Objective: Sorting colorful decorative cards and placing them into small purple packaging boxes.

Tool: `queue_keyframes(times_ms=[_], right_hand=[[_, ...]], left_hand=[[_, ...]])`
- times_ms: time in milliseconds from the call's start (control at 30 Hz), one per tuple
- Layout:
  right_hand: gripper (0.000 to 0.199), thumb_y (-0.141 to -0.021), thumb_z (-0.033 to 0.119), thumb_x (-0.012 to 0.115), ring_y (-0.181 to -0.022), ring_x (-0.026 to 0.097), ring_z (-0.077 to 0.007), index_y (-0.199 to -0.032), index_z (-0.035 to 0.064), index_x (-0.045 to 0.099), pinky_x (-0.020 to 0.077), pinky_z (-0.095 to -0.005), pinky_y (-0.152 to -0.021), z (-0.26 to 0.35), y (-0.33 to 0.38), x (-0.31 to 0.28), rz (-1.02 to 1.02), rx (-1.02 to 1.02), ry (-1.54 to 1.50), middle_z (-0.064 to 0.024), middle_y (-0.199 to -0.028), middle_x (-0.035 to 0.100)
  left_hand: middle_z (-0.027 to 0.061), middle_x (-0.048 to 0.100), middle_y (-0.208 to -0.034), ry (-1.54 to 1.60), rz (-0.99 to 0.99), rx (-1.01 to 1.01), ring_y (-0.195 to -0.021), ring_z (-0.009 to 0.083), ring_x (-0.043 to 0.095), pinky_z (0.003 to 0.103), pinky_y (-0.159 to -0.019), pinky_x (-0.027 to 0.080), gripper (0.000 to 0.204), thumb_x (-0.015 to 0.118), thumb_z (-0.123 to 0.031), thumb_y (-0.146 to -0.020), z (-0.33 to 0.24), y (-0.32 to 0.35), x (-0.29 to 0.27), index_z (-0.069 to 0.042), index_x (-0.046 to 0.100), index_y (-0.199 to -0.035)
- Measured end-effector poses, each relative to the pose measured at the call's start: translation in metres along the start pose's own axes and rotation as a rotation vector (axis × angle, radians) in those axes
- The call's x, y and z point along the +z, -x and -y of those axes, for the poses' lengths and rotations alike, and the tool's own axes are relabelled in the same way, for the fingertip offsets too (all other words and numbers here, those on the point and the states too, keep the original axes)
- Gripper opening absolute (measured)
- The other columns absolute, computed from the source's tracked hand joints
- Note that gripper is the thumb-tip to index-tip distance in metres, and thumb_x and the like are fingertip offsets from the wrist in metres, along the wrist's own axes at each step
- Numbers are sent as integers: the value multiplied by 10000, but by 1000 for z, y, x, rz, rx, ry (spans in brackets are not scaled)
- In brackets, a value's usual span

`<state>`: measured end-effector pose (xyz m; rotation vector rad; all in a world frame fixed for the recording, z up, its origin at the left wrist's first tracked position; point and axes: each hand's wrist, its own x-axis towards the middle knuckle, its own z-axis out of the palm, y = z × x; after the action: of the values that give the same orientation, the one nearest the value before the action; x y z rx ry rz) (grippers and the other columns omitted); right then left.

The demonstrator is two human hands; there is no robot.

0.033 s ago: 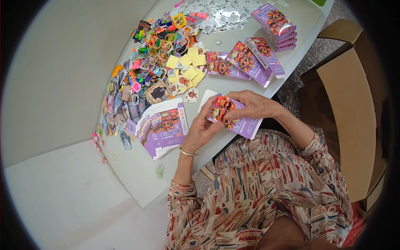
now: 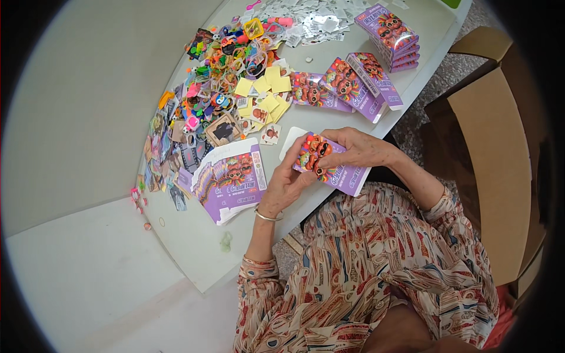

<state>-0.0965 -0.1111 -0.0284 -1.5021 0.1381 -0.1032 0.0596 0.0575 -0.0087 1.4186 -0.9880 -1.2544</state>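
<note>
Between my two hands is a purple printed cardboard box [image 2: 347, 179] with cartoon figures on its face and a white flap at its far left end. My left hand [image 2: 286, 183] grips its left side, thumb across the front. My right hand [image 2: 356, 148] holds the upper edge, with its thumb pressed on the printed face. Whether anything is inside the box is hidden. To the left of my left hand lies a fanned stack of flat purple cartons [image 2: 232, 182]. Beyond the held box, several purple boxes [image 2: 347, 88] lie overlapping on the table.
A heap of small colourful toys [image 2: 226, 65] spreads over the table's left side, with yellow cards [image 2: 268, 100] beside it. Small silvery-white packets [image 2: 318, 23] lie at the far edge. Purple boxes [image 2: 391, 35] are stacked far right. An open brown carton [image 2: 488, 159] stands right of me.
</note>
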Motion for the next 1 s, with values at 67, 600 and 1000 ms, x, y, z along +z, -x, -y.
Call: queue_keyframes(times_ms=[67, 600, 1000], right_hand=[[438, -876, 362, 696, -766, 560, -80, -1085, -9, 593, 471, -285, -672, 2, 0, 0, -12, -4, 6, -53, -866, 659], [424, -941, 387, 598, -772, 560, -150, -1076, -15, 617, 460, -332, -698, 5, 1, 1, -41, 38, 135, -123, -875, 652], [370, -987, 311, 541, -760, 524, -79, -1139, -22, 598, 453, -284, -674, -5, 0, -2, -22, 15, 223, -67, -849, 663]], left_hand=[[122, 503, -1359, -5, -36, -11, -1131, 153, 540, 313, -889, 512, 770, 702, -139, -879, -1, 1, 3, -68, 256, -1504], [44, 693, -994, 110, -450, -91, -875, 56, 604, 196, -751, 476, 272, 641, -65, -918, -33, -5, 16, 28, 644, -1174], [-18, 668, -801, -362, -513, 77, -689, 39, 558, 194, -600, 445, 221, 630, -78, -925, -18, -5, 29, 26, 663, -1117]])
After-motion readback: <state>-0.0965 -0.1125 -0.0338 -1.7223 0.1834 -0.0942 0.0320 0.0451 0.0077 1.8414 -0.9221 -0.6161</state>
